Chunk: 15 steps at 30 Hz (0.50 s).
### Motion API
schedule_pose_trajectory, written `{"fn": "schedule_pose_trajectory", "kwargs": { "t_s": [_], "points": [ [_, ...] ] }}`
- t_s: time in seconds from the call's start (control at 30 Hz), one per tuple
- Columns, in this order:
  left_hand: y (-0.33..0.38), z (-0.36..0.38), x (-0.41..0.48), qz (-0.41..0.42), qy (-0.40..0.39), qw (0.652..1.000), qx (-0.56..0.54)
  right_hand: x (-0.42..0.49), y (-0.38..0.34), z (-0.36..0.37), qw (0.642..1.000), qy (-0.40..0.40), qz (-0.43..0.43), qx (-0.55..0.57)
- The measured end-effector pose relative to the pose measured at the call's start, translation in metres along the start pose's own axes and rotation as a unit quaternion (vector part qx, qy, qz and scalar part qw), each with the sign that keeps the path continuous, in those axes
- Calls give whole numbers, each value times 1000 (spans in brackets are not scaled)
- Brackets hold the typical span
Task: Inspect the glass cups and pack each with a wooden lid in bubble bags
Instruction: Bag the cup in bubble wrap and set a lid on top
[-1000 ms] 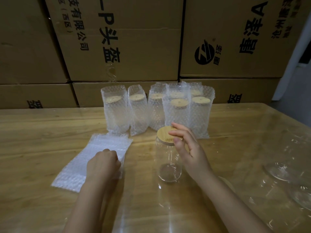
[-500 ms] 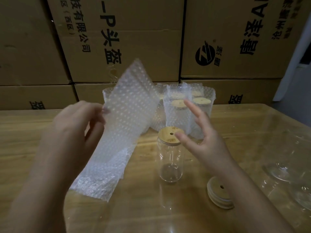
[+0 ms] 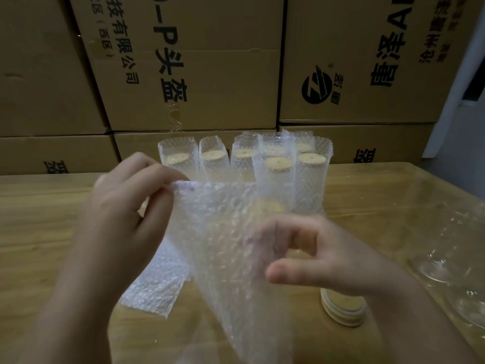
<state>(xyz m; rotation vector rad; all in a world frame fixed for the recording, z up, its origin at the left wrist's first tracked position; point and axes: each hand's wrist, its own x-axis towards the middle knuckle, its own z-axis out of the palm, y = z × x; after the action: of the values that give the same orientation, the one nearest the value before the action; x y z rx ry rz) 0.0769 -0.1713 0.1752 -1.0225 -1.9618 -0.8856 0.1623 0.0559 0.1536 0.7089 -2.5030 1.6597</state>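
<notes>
Pinched at its upper corner between thumb and forefinger of left hand (image 3: 126, 206): bubble bag (image 3: 223, 258), held upright above mid-bench. Right hand (image 3: 309, 256) at the bag's other side, fingers curled behind the film, thumb in front, apparently nipping one layer; blurred, exact hold uncertain.

Step judged in hand: opening the bag mouth.

- Lidded glass cup (image 3: 273, 207): directly behind the bag, only the wooden lid dimly visible.
- Packed cups (image 3: 278, 164): rowed along far edge.
- Spare flat bags (image 3: 157, 285): left of centre.
- Stacked lids (image 3: 343, 308): toward near right corner.
- Bare glasses (image 3: 443, 261): at right edge.

Handling: rub the two layers apart at the mouth, then spread wide with both hands. Keep the film clear of the cup behind to avoid tipping it. Check lid seated before sleeving.
</notes>
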Motion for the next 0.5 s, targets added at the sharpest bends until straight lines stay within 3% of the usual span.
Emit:
{"fn": "schedule_pose_trajectory", "kwargs": {
  "t_s": [0.13,0.2,0.23,0.27,0.33,0.4,0.43,0.5],
  "points": [
    [-18,17,-2,-34,73,996,39,-1,-1,-6,998,63,-24,5],
    [-32,29,-5,-96,116,988,-37,-3,2,-15,991,132,-36,1],
    [-39,37,-6,-169,124,973,-100,-4,4,-20,985,168,-37,-10],
    [-46,44,-9,-271,110,940,-176,-4,7,-24,978,202,-34,-27],
    [-59,60,-17,-469,-9,828,-308,-4,16,-34,962,265,-15,-58],
    [-66,71,-28,-536,-144,734,-391,-5,24,-43,944,324,8,-60],
    [-67,75,-32,-528,-172,717,-422,-6,26,-47,938,342,18,-55],
    [-69,81,-36,-488,-169,736,-437,-8,29,-53,936,347,38,-54]
  ]
}}
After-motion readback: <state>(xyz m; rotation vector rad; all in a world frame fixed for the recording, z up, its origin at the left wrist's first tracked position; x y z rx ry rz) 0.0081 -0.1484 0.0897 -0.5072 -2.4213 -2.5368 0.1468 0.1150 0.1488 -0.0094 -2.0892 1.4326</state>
